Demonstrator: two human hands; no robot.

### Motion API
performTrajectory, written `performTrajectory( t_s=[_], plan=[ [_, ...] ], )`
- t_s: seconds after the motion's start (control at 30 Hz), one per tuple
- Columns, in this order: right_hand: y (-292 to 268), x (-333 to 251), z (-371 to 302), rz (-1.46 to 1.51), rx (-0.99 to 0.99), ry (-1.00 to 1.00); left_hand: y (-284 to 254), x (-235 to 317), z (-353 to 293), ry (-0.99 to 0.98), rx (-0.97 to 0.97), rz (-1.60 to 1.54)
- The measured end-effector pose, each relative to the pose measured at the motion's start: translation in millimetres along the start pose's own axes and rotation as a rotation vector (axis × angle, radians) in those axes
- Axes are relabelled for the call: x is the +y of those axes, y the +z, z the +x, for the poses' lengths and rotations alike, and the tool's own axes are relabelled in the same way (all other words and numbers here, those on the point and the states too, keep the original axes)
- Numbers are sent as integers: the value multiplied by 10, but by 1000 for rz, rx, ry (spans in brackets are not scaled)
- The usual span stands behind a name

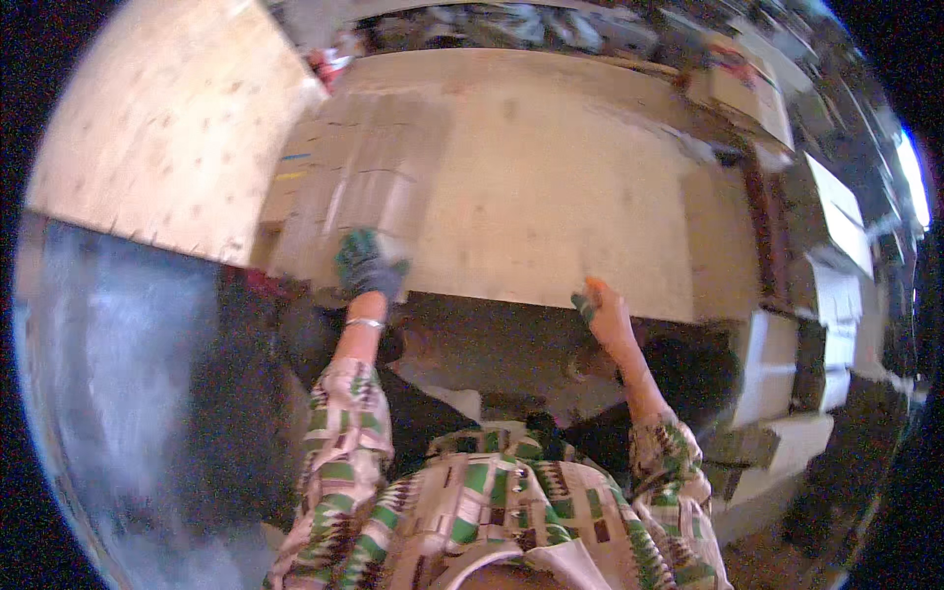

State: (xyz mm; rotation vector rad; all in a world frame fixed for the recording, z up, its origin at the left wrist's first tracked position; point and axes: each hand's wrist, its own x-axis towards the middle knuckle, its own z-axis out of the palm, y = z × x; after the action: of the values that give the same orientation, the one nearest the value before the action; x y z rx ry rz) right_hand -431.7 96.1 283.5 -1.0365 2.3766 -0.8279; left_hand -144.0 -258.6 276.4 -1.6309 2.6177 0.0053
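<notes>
My left hand [368, 267], in a grey and green glove, lies over the near end of a row of brown cardboard pieces [369, 197] on the left of the wooden table. Its fingers point forward and its thumb stands apart; blur hides the fingertips. Just over the table's near edge, further right, is my right hand [606, 313], bare at the back with green and orange at the fingers. Those fingers are curled in, and whatever they may hold is too blurred to make out. The pale wooden tabletop [551, 187] stretches between and beyond both hands.
A bright wooden board [167, 118] covers the far left, above a dark bluish surface [138, 364]. Cardboard boxes [747, 93] and white stacks [836, 211] stand at the right. A dark upright strip [762, 226] borders the table's right end.
</notes>
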Motion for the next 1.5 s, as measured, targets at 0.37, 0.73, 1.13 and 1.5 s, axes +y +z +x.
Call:
performTrajectory(
  t_s=[0.37,0.73,1.13,1.5],
  plan=[
    [-2331,1372,-80,-925,347,552,-403,396,-293,-117,-70,38],
    [-1710,409,233,-158,763,148,-720,205,-70,0,-69,-338],
    [-2093,299,955,-435,740,288,-615,1112,-29,89,-233,-728],
    [-1119,-1360,498,-77,465,-380,-618,1588,-314,290,-130,-609]
  ],
)
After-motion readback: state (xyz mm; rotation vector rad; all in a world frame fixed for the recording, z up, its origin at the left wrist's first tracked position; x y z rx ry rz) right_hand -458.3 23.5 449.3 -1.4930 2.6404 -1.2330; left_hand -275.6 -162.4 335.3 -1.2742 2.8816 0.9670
